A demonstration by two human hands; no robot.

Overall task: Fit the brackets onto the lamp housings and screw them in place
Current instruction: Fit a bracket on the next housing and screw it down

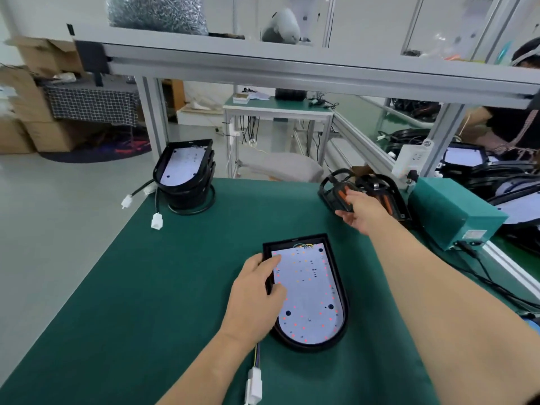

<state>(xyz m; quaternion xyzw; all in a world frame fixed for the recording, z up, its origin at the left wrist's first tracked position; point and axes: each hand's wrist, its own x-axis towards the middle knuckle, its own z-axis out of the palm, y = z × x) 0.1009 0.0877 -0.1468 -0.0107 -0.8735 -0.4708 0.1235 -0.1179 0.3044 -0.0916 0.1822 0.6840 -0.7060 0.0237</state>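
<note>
Damage threatens the LED board (309,293) if your left hand (257,287), hooked over the rim of the lamp housing (342,287), presses down while your slack-fingered right hand (361,213) reaches beyond it.

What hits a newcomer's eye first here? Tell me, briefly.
The lamp housing with its white LED board lies mid-table on the green mat, the left hand gripping its left rim. Then the right hand reaching to a black-and-orange part at the far right, and a stack of housings at the far left corner.
</note>
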